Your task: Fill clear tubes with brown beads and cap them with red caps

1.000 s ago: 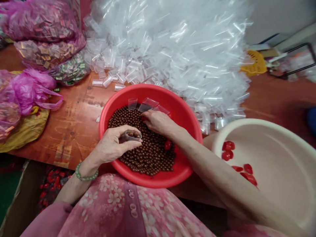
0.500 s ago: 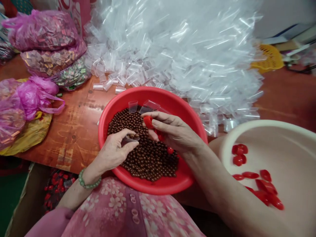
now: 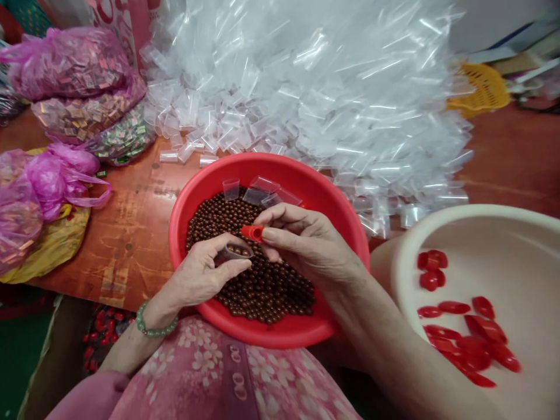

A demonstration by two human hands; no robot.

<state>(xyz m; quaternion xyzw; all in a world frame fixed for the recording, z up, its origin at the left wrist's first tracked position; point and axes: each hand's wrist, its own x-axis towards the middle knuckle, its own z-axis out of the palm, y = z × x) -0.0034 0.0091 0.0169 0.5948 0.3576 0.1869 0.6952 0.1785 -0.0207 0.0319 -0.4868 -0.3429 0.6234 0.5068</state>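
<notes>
My left hand [image 3: 210,268] is closed around a small clear plastic cup [image 3: 238,251] with brown balls showing at its mouth. Just to the right, my right hand [image 3: 306,236] pinches a red plastic cap [image 3: 252,233] between thumb and fingers. The cap is close to the cup's mouth; I cannot tell whether they touch. Both hands are over a red basin [image 3: 350,233] that holds a bed of shiny brown balls [image 3: 266,297]. Some clear cups [image 3: 263,184] lie on the balls at the basin's far side.
A large heap of clear plastic cups [image 3: 306,87] covers the table behind the basin. At right, a cream tub [image 3: 525,233] contains red caps [image 3: 483,329]. Pink bags [image 3: 65,64] of small packets sit at left. A yellow basket [image 3: 483,87] stands far right.
My right hand has brought the red cap lower and left, close to the cup's mouth, and turned it. The loose red pieces under that hand no longer show. The view has shifted slightly.
</notes>
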